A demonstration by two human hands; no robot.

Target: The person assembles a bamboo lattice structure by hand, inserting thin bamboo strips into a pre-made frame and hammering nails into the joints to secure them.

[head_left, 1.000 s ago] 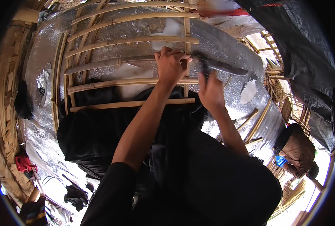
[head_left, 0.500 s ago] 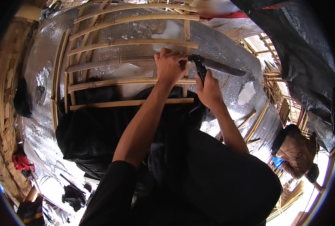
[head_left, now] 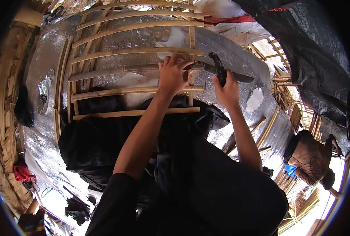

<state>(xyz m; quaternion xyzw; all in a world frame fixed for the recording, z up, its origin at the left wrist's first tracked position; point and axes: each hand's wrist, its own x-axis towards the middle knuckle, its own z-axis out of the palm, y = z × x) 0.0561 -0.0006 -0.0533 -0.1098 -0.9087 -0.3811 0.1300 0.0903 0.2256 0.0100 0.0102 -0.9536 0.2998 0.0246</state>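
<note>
Shifted: knife (head_left: 222, 72) dropped closer to bamboo slat (head_left: 135, 69) since earlier | left hand (head_left: 174, 74) fingers clamped on slat at frame (head_left: 143, 51) | right hand (head_left: 225, 89) fingers closed round knife handle | cutting likely underway

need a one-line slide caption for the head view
Left hand steadies a bamboo slat on the frame while right hand grips a dark knife.

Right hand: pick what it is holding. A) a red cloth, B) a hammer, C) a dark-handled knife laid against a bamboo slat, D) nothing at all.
C: the right hand is closed around the dark handle of a knife, whose blade lies along the bamboo slat that the left hand grips on the bamboo frame.
</note>
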